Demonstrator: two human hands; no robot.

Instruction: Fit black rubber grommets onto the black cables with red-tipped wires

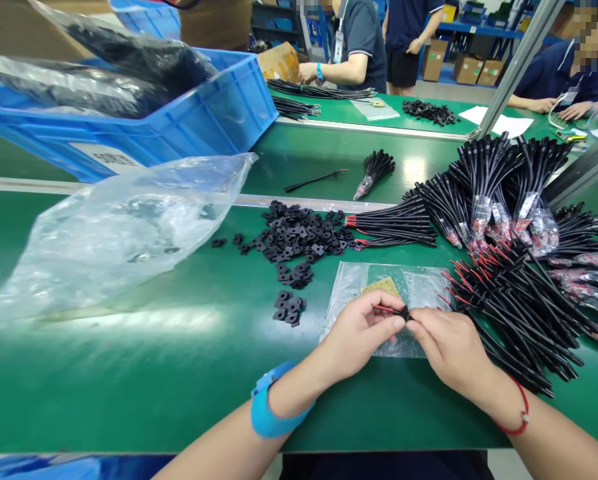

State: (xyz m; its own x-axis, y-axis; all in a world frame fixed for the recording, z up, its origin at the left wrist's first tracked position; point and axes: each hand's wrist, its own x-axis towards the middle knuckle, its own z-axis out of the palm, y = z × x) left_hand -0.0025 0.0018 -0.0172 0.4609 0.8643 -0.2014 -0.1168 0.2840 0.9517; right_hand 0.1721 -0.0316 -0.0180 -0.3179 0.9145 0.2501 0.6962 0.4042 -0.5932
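Note:
My left hand pinches a small black square piece at the end of a black cable. A thin red wire sticks out from that end across my left fingers. Closed round the cable just behind the piece is my right hand, which hides most of it. Beneath both hands lies a clear plastic bag with a yellow sponge on it. Left of the bag is a heap of small black square pieces with holes. Loose black cables with red wire ends are piled on the right.
Bundled black cables stand behind the loose pile. More cables lie beside the heap. A large clear bag and a blue bin occupy the left. Metal posts rise at right. Several people work across the bench.

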